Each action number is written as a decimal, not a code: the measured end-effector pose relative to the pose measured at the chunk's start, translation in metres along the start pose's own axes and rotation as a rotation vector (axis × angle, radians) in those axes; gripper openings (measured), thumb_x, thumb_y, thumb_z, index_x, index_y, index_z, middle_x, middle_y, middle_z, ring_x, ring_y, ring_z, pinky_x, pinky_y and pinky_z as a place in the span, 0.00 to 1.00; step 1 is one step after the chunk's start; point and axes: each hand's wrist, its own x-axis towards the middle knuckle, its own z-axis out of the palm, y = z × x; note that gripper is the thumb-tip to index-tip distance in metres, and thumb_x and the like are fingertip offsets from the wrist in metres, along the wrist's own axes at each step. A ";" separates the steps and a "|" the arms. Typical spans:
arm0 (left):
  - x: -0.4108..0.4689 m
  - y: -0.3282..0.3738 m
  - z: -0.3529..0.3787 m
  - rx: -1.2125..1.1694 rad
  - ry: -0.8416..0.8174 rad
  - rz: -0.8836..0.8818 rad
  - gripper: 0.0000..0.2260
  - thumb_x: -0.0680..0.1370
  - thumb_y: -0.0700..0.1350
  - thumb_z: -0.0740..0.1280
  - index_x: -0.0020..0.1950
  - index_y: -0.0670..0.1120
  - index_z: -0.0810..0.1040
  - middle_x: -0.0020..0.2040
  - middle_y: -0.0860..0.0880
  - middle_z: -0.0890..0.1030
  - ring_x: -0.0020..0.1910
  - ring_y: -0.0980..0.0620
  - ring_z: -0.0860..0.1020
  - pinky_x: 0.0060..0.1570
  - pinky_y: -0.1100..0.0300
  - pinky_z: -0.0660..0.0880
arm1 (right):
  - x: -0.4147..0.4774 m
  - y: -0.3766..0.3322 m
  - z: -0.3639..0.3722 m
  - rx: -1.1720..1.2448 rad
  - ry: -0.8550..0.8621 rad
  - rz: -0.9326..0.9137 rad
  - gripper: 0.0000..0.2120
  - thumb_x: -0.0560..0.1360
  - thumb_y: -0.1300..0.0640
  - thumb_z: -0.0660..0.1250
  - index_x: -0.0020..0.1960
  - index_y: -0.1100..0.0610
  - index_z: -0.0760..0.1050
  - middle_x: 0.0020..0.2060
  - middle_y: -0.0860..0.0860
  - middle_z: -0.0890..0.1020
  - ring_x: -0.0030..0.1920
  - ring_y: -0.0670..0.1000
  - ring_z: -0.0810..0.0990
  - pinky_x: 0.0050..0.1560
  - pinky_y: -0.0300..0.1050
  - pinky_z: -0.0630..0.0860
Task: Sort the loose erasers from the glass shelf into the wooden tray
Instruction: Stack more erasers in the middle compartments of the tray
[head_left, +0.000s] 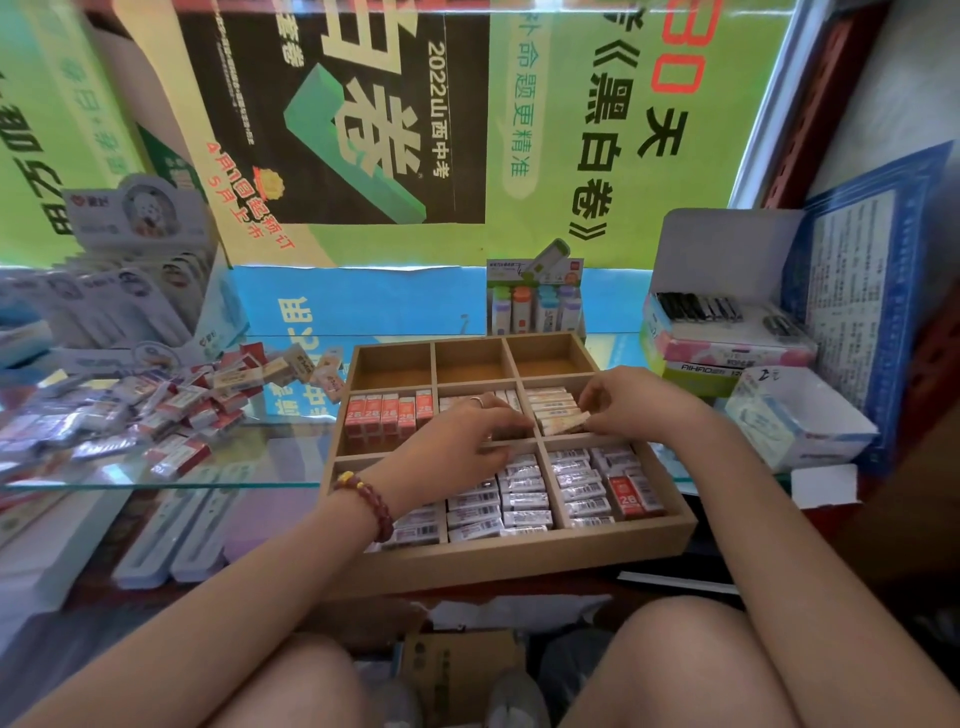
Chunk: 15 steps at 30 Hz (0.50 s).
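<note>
A wooden tray (519, 553) with several compartments sits in front of me on the glass shelf (156, 483). Its three back cells are bare; the others hold rows of erasers. A heap of loose erasers (171, 415) lies on the glass to the left. Both hands are over the middle-right cell. My right hand (631, 402) pinches a beige eraser (563, 423) lying on top of that cell's row. My left hand (462, 434), ring on one finger and a red bead bracelet at the wrist, reaches to the same eraser's left end with curled fingers.
White display boxes (135, 291) stand at the back left. A box of correction tapes (535, 306) is behind the tray. Stacked boxes (727, 338) and an open blue-white box (795, 421) crowd the right. My knees fill the bottom of the view.
</note>
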 end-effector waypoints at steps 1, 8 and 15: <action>0.000 0.000 0.000 0.003 -0.001 0.004 0.17 0.79 0.45 0.63 0.67 0.56 0.72 0.64 0.55 0.71 0.58 0.60 0.67 0.58 0.66 0.63 | 0.000 0.000 0.000 -0.005 0.004 0.011 0.11 0.74 0.55 0.69 0.56 0.51 0.78 0.51 0.48 0.78 0.50 0.47 0.75 0.52 0.44 0.75; -0.002 -0.008 0.001 0.021 -0.023 -0.010 0.14 0.78 0.46 0.63 0.64 0.53 0.75 0.62 0.55 0.71 0.60 0.58 0.70 0.65 0.61 0.67 | -0.001 0.002 0.003 0.022 -0.018 0.048 0.10 0.75 0.54 0.67 0.56 0.53 0.78 0.52 0.50 0.80 0.50 0.48 0.76 0.49 0.42 0.74; -0.006 -0.010 -0.001 0.026 -0.008 0.018 0.14 0.78 0.44 0.63 0.63 0.51 0.76 0.62 0.55 0.71 0.59 0.58 0.70 0.63 0.64 0.67 | 0.004 -0.001 0.008 0.048 0.005 0.097 0.11 0.73 0.55 0.69 0.54 0.55 0.80 0.50 0.50 0.81 0.50 0.49 0.77 0.53 0.45 0.77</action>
